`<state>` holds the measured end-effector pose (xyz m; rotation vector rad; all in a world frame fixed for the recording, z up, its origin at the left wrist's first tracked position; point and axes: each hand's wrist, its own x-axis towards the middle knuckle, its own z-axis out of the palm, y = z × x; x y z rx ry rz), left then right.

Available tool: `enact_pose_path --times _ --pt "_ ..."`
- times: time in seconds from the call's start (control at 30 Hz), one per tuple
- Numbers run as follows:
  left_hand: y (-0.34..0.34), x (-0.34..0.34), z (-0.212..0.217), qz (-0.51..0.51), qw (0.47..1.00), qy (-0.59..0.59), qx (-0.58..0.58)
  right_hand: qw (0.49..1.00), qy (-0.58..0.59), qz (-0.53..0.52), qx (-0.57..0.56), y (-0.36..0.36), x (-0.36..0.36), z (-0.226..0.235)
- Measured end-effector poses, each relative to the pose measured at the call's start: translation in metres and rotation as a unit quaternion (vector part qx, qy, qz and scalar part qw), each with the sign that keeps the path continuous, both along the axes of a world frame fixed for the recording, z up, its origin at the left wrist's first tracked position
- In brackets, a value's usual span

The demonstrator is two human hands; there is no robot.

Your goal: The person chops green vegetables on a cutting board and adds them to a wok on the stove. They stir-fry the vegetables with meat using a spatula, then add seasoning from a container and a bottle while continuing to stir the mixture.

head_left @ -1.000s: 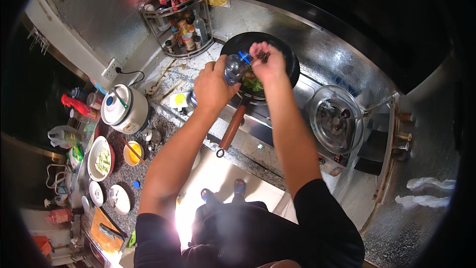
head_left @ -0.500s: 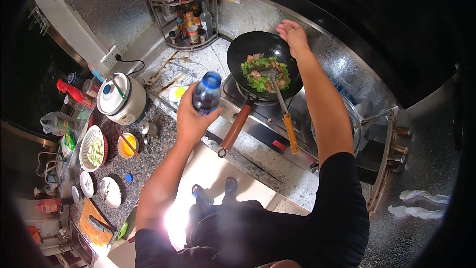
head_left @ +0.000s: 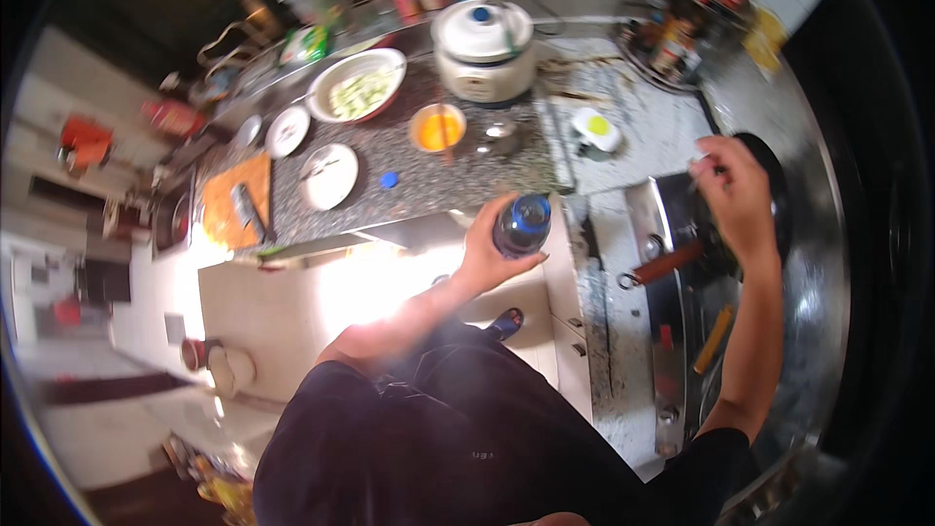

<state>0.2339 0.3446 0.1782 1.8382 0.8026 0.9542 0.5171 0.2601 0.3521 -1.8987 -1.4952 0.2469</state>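
My left hand [head_left: 487, 251] is wrapped around a clear plastic bottle [head_left: 516, 234] with dark liquid in it and blue at its top, held above the floor by the counter's edge. Over the black wok [head_left: 765, 151] is my right hand [head_left: 735, 185], its fingers loosely bent and apart, with nothing visible in them. The hand and forearm hide most of the wok and the food inside. The wok's brown handle [head_left: 667, 263] points left across the stove. A spatula's yellow handle [head_left: 714, 339] sticks out toward me. A blue bottle cap [head_left: 390, 179] lies on the counter.
On the speckled counter stand a white rice cooker [head_left: 482, 54], a bowl of beaten egg [head_left: 427, 136] with chopsticks across it, a colander [head_left: 321, 97] of cut vegetables, a white plate [head_left: 329, 177] and a cutting board [head_left: 234, 200] with a knife. A seasoning rack [head_left: 672, 34] fills the far corner.
The view has turned left, bringing the counter to the middle and the stove to the right. My left hand still holds the bottle. My right hand's outstretched fingers have bent.
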Motion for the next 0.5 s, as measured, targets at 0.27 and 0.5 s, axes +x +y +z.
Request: enact_pose_path --times 0.27,0.5 --pt "0.016 -0.186 -0.064 0.205 0.973 -0.017 -0.104 0.929 0.056 0.332 -0.155 0.18 -0.234 -0.142" --pt "0.062 -0.304 -0.068 0.288 0.954 0.027 -0.085 0.952 -0.09 0.172 -0.236 0.274 -0.369 -0.347"
